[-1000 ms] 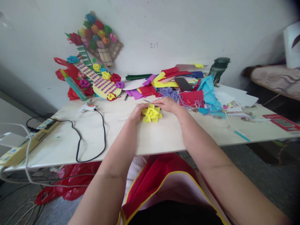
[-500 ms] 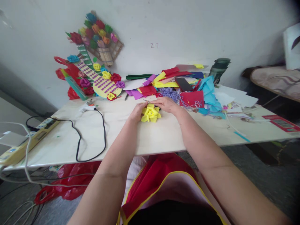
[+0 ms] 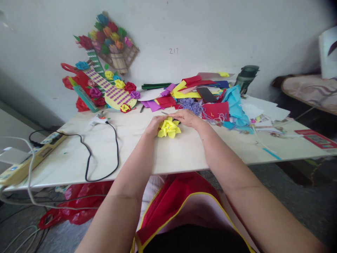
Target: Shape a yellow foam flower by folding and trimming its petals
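Note:
A yellow paper flower [image 3: 169, 128] with pointed petals is in front of me, just above or on the table. My left hand [image 3: 153, 126] closes on its left side, fingers curled at the far edge. My right hand [image 3: 185, 117] reaches over from the other side, fingers bent round scissors. Of these scissors only a thin metal blade [image 3: 164, 113] pokes out beyond the fingertips, and a dark bit of handle shows under the palm. The fingertips of both hands nearly meet behind the flower, and petals partly hide them.
Coloured paper, purple shreds [image 3: 190, 105], a phone [image 3: 206, 95] and a green bottle [image 3: 246, 79] lie or stand along the back. To the left are a guitar-shaped craft [image 3: 117, 97], a glue bottle [image 3: 84, 98], a white glue gun [image 3: 98, 121] with black cord, and a power strip [image 3: 44, 153].
The yellow flower has shifted slightly left and turned a little between my hands. The scissors blade changes angle slightly at the fingertips. Both arms stay nearly in place.

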A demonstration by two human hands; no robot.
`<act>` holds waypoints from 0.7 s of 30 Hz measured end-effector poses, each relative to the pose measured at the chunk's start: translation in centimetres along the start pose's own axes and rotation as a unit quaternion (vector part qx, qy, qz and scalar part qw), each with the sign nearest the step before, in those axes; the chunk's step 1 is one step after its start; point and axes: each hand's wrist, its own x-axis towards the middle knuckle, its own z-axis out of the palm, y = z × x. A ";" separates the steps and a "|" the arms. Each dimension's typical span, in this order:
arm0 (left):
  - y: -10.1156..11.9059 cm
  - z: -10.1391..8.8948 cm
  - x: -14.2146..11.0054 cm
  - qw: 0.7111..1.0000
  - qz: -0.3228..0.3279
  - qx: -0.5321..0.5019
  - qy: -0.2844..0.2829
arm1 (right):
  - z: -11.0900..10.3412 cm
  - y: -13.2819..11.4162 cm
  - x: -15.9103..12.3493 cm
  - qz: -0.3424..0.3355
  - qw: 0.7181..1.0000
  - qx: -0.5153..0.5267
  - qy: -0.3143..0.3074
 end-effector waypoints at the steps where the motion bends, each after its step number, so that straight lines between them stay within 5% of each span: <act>1: 0.0 0.0 -0.1 1.000 0.001 0.003 0.002 | 0.0 -0.1 0.0 0.000 1.000 0.000 -0.001; 21: 0.0 0.0 -0.3 0.999 0.010 0.012 -0.037 | 0.4 -0.9 0.1 0.061 0.998 0.006 0.033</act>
